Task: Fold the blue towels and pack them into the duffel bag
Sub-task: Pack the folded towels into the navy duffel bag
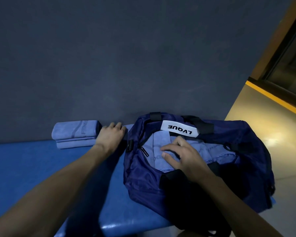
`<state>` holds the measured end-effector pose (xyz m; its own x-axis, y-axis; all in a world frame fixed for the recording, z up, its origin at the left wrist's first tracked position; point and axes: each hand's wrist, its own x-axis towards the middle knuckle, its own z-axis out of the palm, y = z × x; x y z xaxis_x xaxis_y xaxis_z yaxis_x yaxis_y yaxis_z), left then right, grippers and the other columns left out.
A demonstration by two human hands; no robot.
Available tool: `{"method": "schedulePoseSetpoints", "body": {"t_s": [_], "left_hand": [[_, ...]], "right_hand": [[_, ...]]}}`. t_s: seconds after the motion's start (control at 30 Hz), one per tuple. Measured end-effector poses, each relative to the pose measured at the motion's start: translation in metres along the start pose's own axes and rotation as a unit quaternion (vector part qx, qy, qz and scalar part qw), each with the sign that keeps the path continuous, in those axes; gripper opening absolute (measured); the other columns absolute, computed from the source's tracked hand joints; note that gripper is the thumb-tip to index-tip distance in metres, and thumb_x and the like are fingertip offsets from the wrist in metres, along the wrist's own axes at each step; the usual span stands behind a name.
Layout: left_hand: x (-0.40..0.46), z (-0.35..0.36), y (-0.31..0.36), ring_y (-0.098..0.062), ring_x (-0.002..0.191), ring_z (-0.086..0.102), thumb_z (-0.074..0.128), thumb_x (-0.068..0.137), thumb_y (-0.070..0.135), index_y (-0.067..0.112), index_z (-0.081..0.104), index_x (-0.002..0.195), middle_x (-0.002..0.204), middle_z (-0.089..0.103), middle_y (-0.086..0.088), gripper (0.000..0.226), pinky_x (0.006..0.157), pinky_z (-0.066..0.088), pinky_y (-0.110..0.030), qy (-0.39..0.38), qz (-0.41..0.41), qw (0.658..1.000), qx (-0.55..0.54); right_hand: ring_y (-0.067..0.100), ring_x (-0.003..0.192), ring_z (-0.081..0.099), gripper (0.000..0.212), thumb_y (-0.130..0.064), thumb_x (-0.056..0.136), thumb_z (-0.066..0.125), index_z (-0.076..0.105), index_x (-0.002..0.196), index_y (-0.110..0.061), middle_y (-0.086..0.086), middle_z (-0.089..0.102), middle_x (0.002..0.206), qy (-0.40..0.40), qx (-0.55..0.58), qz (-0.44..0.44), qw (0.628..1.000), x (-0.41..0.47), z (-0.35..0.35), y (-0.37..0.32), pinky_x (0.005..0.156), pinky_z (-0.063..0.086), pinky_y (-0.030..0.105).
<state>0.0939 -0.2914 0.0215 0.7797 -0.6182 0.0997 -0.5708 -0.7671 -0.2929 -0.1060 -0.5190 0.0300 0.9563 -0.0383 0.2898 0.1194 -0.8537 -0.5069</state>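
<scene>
A dark grey wall [109, 57] fills most of the view, with a yellow-trimmed window frame [280, 65] at the far right. Below it runs a blue bench [24, 168], its padded top shiny at the near edge.

On the right end of the bench sits a navy duffel bag [143, 182], its top unzipped and gaping, with black straps and a white label [179, 128] on the far rim. Inside the opening lie folded blue towels [158, 146] — at least two, side by side, though the ones farther right are dim and hard to count.

To the left of the bag, against the wall, rests a stack of folded towels [75, 134], one on top of another, the upper one bearing faint printed lettering.

The left hand [110, 135] reaches between the stack and the bag, back of the hand up, fingers loosely bent, touching the stack's right end; whether it grips anything I cannot tell. The right hand [183, 156] is in the bag's mouth — fingers spread and slightly curved, fingertips pressing on the towel there, holding nothing.
</scene>
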Motion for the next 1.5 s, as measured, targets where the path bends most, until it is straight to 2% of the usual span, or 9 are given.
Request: {"method": "schedulePoseSetpoints", "body": {"t_s": [0.3, 0.43, 0.6, 0.77, 0.9, 1.07, 1.27, 1.4, 1.5], "left_hand": [[0.015, -0.077, -0.039, -0.041, 0.083, 0.06, 0.064, 0.088, 0.028, 0.011, 0.049, 0.078, 0.086, 0.063, -0.018, 0.025, 0.064, 0.042, -0.039, 0.033, -0.143, 0.942, -0.303], [-0.008, -0.126, -0.044, -0.035, 0.071, 0.05, 0.059, 0.088, 0.03, 0.016, 0.043, 0.073, 0.07, 0.048, -0.004, 0.025, 0.057, 0.03, -0.037, 0.192, -0.105, 0.913, -0.343], [-0.042, -0.197, 0.022, -0.023, 0.1, 0.061, 0.065, 0.086, 0.016, 0.015, 0.067, 0.121, 0.111, 0.066, -0.001, 0.035, 0.083, 0.047, -0.033, 0.331, 0.185, 0.847, -0.372], [-0.046, -0.194, 0.085, -0.024, 0.12, 0.057, 0.069, 0.093, 0.016, 0.02, 0.067, 0.131, 0.132, 0.064, 0.003, 0.038, 0.098, 0.047, -0.043, 0.324, 0.338, 0.822, -0.324], [-0.043, -0.161, 0.093, -0.017, 0.111, 0.06, 0.063, 0.096, 0.016, 0.021, 0.069, 0.123, 0.122, 0.066, 0.006, 0.028, 0.094, 0.048, -0.028, 0.271, 0.271, 0.832, -0.401], [-0.032, -0.107, 0.095, -0.025, 0.107, 0.06, 0.057, 0.093, 0.045, 0.024, 0.064, 0.115, 0.12, 0.066, 0.004, 0.031, 0.086, 0.05, -0.038, 0.007, 0.209, 0.958, -0.198], [-0.027, -0.087, 0.096, -0.022, 0.157, 0.005, 0.055, 0.094, 0.065, 0.02, 0.005, 0.164, 0.172, 0.0, 0.001, 0.097, 0.127, 0.012, -0.038, -0.122, 0.2, 0.954, -0.189], [-0.025, -0.085, 0.094, -0.02, 0.157, 0.007, 0.058, 0.092, 0.065, 0.019, -0.001, 0.164, 0.172, -0.001, 0.0, 0.104, 0.126, 0.005, -0.032, -0.136, 0.196, 0.946, -0.219], [-0.025, -0.081, 0.094, -0.022, 0.153, 0.021, 0.061, 0.09, 0.066, 0.018, 0.01, 0.163, 0.17, 0.016, -0.001, 0.101, 0.125, 0.011, -0.033, -0.118, 0.197, 0.945, -0.232]], "right_hand": [[-0.004, 0.099, 0.05, 0.039, -0.048, 0.103, 0.05, 0.057, 0.137, -0.03, -0.019, 0.045, 0.111, -0.031, 0.005, 0.023, 0.999, -0.008, -0.018, -0.013, 0.085, 0.042, 0.021], [0.003, 0.09, 0.061, 0.019, -0.031, 0.105, 0.054, 0.072, 0.111, -0.026, -0.013, 0.066, 0.104, 0.047, 0.144, 0.086, 0.985, -0.009, -0.043, -0.029, 0.077, 0.045, 0.016], [0.031, 0.082, 0.072, 0.072, -0.056, 0.106, 0.026, 0.068, 0.118, 0.001, 0.023, 0.072, 0.102, -0.082, 0.573, 0.235, 0.781, -0.006, -0.086, -0.061, 0.066, 0.059, 0.037], [0.028, 0.102, 0.074, 0.069, -0.063, 0.096, 0.044, 0.08, 0.108, -0.005, 0.018, 0.073, 0.117, 0.016, 0.709, 0.256, 0.657, -0.023, -0.13, -0.059, 0.081, 0.063, 0.042], [0.023, 0.092, 0.075, 0.043, -0.03, 0.092, 0.057, 0.068, 0.121, -0.001, 0.017, 0.074, 0.114, -0.013, 0.588, 0.304, 0.75, -0.039, -0.145, -0.037, 0.073, 0.062, 0.033], [0.026, 0.095, 0.074, 0.026, -0.018, 0.098, 0.06, 0.072, 0.114, 0.0, 0.015, 0.077, 0.107, -0.093, 0.364, 0.389, 0.841, -0.033, -0.126, -0.006, 0.087, 0.056, 0.032], [0.032, 0.094, 0.073, 0.021, -0.021, 0.1, 0.062, 0.071, 0.096, -0.002, 0.019, 0.076, 0.101, -0.102, 0.209, 0.442, 0.867, 0.011, -0.083, 0.007, 0.092, 0.058, 0.041], [0.019, 0.085, 0.07, 0.014, -0.016, 0.104, 0.054, 0.068, 0.104, -0.012, 0.008, 0.074, 0.101, -0.015, 0.296, 0.38, 0.876, 0.03, -0.064, 0.004, 0.073, 0.055, 0.029], [0.023, 0.098, 0.068, 0.014, -0.019, 0.101, 0.055, 0.065, 0.11, -0.017, 0.011, 0.071, 0.115, -0.014, 0.261, 0.371, 0.891, 0.029, -0.045, 0.01, 0.089, 0.056, 0.037]]}}
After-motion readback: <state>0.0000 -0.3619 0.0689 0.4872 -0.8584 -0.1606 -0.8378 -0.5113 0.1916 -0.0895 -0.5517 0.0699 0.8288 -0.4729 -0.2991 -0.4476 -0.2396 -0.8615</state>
